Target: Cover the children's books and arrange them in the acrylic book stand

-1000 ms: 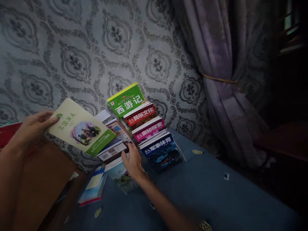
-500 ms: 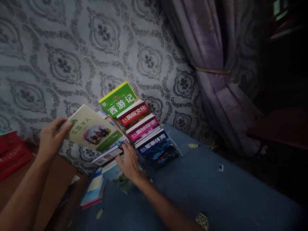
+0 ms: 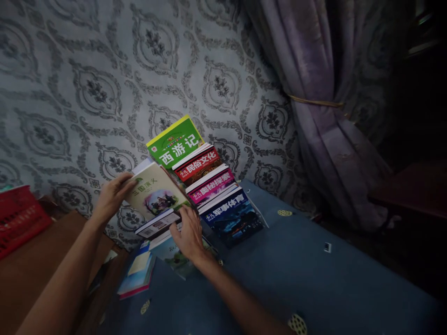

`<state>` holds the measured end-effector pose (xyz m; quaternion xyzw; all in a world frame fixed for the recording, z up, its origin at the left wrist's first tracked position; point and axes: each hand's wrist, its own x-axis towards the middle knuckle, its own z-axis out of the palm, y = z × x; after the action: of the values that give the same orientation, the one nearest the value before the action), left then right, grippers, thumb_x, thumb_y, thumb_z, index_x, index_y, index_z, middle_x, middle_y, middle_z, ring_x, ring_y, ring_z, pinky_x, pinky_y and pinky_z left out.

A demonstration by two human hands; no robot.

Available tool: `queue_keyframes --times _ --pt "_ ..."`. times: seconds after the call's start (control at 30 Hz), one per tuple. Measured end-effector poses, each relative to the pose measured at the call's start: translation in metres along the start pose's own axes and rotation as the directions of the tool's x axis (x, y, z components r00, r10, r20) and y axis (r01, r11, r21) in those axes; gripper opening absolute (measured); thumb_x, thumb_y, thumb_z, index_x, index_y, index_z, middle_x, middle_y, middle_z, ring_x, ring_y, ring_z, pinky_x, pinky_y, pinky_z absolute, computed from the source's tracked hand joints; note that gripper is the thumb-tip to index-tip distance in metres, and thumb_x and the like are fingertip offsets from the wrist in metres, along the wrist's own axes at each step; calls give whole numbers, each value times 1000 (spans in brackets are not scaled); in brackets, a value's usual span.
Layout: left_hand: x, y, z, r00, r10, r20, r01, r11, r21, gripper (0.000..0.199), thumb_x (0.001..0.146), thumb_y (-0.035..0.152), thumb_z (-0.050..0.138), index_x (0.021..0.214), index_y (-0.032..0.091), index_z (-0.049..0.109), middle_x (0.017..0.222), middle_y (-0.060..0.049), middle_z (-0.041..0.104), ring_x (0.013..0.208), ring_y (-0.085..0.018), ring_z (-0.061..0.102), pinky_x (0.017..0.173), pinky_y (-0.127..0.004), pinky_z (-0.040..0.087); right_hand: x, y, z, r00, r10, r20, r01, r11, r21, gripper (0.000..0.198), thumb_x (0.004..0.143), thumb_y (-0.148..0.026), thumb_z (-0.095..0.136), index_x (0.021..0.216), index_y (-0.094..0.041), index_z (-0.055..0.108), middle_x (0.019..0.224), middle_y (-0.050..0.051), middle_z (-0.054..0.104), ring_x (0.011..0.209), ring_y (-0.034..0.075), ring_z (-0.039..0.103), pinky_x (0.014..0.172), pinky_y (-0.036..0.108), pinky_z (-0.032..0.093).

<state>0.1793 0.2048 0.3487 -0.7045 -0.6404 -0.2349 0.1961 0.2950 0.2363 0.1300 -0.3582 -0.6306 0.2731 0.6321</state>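
My left hand (image 3: 111, 196) pinches the upper left edge of a cream book (image 3: 159, 197) with a small group picture on its cover. The book's lower edge is down behind a book with a barcode (image 3: 155, 227) in the left row of leaning books. My right hand (image 3: 188, 235) grips the top edge of the front books, its fingers over the barcode book and its thumb near a pale green book (image 3: 171, 257). Beside this row lean a green book (image 3: 178, 142), a red one (image 3: 199, 167), a magenta one (image 3: 213, 186) and a dark blue one (image 3: 230, 218).
The books stand on a blue-covered surface (image 3: 314, 284) against a patterned wall (image 3: 223, 88). Small books (image 3: 138, 274) lie at its left edge. Further left, a red item (image 3: 21, 221) sits on a brown box (image 3: 45, 260). A tied purple curtain (image 3: 317, 93) hangs at right.
My left hand has brought the cream book right and down, in behind the barcode book. My right hand has stayed at the front books. The view has shifted slightly.
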Motion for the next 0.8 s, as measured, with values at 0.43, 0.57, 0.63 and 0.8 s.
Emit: queue_keyframes --times 0.43,0.57,0.63,0.8 --pt "2 -17 14 999 34 30 -29 988 -151 42 84 58 50 90 19 65 78 0 66 74 -18 58 66 -25 42 -2 22 20 989 -94 -111 93 996 -14 44 80 -21 54 123 -14 60 130 17 60 125 31 54 106 49 44" --pt "0 -6 1 999 48 -14 -50 979 -200 43 82 58 52 88 18 66 78 -1 66 74 -18 57 65 -24 42 -1 17 14 991 -92 -95 94 995 21 39 79 -19 53 117 -15 62 129 17 59 123 31 55 105 48 45" --pt "0 2 -6 997 55 -53 -66 974 -217 42 82 58 52 89 19 65 79 -1 66 74 -17 57 65 -24 42 -1 15 12 992 -83 -92 85 996 21 35 79 -19 53 112 -16 63 128 17 58 122 31 55 103 47 46" --pt "5 20 -23 990 108 -95 -121 981 -153 39 82 56 52 87 19 66 80 -1 66 74 -17 57 66 -24 41 -1 17 11 994 -74 -81 74 997 -9 36 79 -20 54 114 -18 62 124 16 58 121 30 56 102 46 47"
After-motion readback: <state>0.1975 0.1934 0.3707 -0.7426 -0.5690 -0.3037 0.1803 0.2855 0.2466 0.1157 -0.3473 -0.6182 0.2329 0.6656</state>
